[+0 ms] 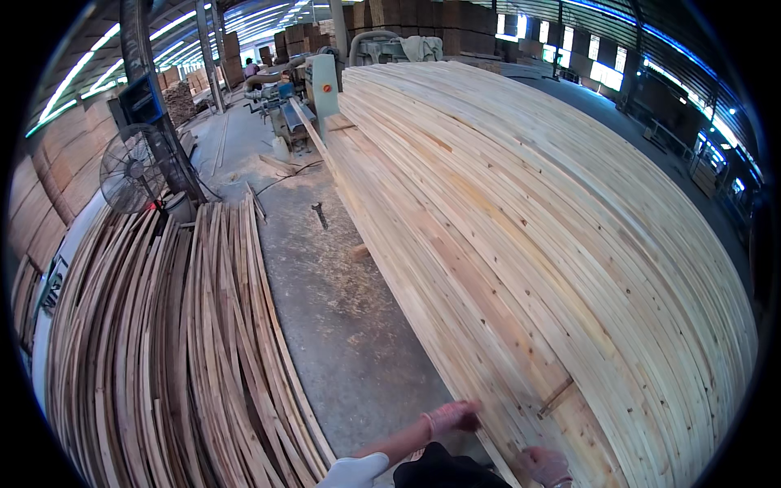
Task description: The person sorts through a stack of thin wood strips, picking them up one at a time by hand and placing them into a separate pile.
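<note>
A wide stack of long pale wooden strips [521, 244] fills the right side, its near edge running away from me. My left hand [452, 417], in a pinkish glove, is at the left edge of this stack, beside the outermost strip [423, 354]. My right hand [545, 466], also gloved, is over the strips near the bottom of the view. Both hands are smeared, so their finger positions and any grip are unclear. A short brown stick [556, 397] lies across the strips just beyond my right hand.
Narrow, darker wood strips [163, 342] lie in a large pile on the left. A standing fan [132, 167] is beside a dark post. Between the piles, a wrench [319, 215] and sawdust lie on the concrete floor [325, 301]. A pale green machine [323, 88] stands at the far end.
</note>
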Tool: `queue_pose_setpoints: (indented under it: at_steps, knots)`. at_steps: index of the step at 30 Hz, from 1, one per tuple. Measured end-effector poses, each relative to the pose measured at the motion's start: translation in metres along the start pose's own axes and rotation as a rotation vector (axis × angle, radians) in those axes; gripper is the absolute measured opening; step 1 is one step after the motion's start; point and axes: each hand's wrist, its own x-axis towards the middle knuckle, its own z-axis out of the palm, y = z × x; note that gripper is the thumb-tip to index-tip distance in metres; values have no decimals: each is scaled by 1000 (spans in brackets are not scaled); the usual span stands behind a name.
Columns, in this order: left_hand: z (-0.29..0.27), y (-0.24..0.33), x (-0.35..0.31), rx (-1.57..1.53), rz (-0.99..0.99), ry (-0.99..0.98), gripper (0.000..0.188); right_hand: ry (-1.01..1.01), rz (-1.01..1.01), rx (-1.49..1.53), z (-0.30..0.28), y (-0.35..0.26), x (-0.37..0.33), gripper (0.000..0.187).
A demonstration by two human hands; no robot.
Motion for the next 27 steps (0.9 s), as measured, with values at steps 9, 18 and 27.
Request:
queue_pose_setpoints:
  at_steps: [9, 18, 27]
  knots:
    - [15, -24, -17, -156, -242, -440, 50, 18, -99, 461, -9, -27, 7, 45]
    - [28, -12, 16, 52, 60, 56, 58, 419, 22, -28, -30, 66, -43, 58]
    - [-71, 136, 62, -160, 367, 395, 42, 629, 912, -333, -70, 237, -190, 71]
